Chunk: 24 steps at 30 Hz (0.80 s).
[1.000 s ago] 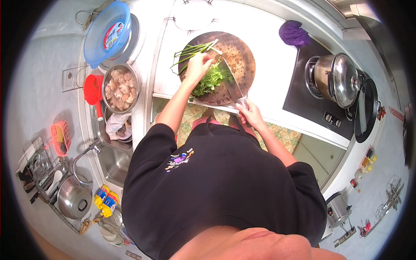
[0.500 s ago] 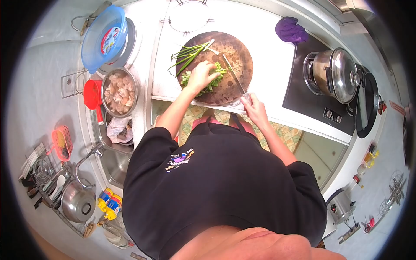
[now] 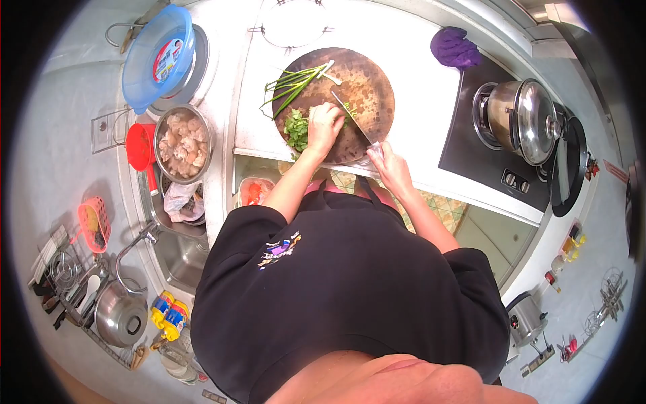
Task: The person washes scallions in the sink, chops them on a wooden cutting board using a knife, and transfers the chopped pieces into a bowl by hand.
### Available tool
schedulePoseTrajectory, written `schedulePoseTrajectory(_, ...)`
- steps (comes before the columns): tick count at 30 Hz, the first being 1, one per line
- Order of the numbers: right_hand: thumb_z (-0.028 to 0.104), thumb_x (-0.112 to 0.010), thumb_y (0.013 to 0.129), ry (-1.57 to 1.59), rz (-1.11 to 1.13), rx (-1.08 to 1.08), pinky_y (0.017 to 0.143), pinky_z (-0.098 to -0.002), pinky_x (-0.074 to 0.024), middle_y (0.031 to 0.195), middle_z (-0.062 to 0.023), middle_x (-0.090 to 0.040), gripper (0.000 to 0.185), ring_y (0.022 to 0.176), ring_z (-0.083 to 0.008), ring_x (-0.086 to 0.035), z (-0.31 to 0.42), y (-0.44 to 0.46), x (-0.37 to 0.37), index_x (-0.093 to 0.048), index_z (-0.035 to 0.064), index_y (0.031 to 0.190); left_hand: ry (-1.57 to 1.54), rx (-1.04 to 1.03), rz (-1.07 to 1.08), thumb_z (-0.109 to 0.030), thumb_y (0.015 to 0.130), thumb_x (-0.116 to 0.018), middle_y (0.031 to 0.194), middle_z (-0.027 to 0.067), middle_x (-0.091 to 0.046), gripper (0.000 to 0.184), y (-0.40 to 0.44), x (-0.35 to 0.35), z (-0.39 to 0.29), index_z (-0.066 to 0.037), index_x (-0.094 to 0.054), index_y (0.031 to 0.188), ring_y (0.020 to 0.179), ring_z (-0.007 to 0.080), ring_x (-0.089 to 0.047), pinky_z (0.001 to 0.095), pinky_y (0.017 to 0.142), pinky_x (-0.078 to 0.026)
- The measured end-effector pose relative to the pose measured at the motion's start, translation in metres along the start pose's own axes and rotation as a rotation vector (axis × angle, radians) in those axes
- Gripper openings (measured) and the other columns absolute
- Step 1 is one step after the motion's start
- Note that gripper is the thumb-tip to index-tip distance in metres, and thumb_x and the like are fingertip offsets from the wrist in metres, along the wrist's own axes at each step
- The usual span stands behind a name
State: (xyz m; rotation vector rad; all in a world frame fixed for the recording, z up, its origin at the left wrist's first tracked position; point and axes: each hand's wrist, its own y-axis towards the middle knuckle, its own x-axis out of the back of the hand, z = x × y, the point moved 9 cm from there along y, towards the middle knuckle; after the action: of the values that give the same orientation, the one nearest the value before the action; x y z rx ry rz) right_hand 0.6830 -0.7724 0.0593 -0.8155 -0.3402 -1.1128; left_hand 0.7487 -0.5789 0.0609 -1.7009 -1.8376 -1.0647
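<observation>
On the round wooden cutting board (image 3: 370, 81) lies a bunch of leafy green herbs (image 3: 296, 128). My left hand (image 3: 325, 128) is closed over its stems, with the leaves sticking out to the left. My right hand (image 3: 391, 168) grips the handle of a kitchen knife (image 3: 355, 121). The blade slants up and left across the board, close beside my left fingertips. Small cut green bits (image 3: 350, 109) lie along the blade. Several spring onions (image 3: 294, 85) rest at the board's upper left, their white ends pointing right.
Right of the board, a lidded pot (image 3: 521, 121) stands on the black stove (image 3: 464, 141), with a purple cloth (image 3: 454, 48) behind. At left are a metal bowl of raw meat pieces (image 3: 182, 145), a blue basin (image 3: 138, 74), a red scoop (image 3: 140, 148) and the sink (image 3: 182, 259).
My left hand has moved slightly right and down and closed on the herb stems. The knife has shifted left, up against the herbs near my fingers.
</observation>
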Motion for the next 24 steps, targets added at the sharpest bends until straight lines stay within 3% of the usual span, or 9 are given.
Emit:
schedulePoseTrajectory(10, 0.047, -0.049, 0.099, -0.008, 0.017, -0.036, 0.07, -0.0543, -0.0499, 0.082, -0.0282, -0.067, 0.046, 0.083, -0.049, -0.065, -0.004, 0.013, -0.01, -0.051, 0.0026, 0.108, -0.119, 0.031, 0.036, -0.006, 0.076, -0.074, 0.086, 0.0094, -0.062, 0.011, 0.002, -0.006, 0.012, -0.005, -0.067, 0.085, 0.085, 0.0298, -0.061, 0.0386, 0.077, -0.049)
schedulePoseTrajectory(21, 0.046, -0.05, 0.099, -0.044, 0.008, 0.007, 0.067, -0.0535, -0.0506, 0.08, -0.0274, -0.067, 0.044, 0.08, -0.0481, -0.065, 0.01, -0.007, -0.002, -0.052, 0.0031, 0.107, -0.097, 0.084, 0.145, -0.005, 0.075, -0.071, 0.1, 0.0115, -0.064, 0.021, 0.005, -0.013, 0.012, -0.005, -0.068, 0.095, 0.095, 0.0328, -0.061, 0.0405, 0.084, -0.049)
schedulePoseTrajectory(24, 0.047, -0.049, 0.099, -0.1, 0.033, -0.026, 0.068, -0.0538, -0.0505, 0.081, -0.0278, -0.067, 0.045, 0.081, -0.048, -0.065, 0.01, -0.002, -0.003, -0.052, 0.0033, 0.106, -0.11, 0.064, 0.109, -0.005, 0.075, -0.072, 0.096, 0.0114, -0.064, 0.019, 0.006, -0.011, 0.012, -0.005, -0.068, 0.094, 0.093, 0.0326, -0.061, 0.041, 0.082, -0.049)
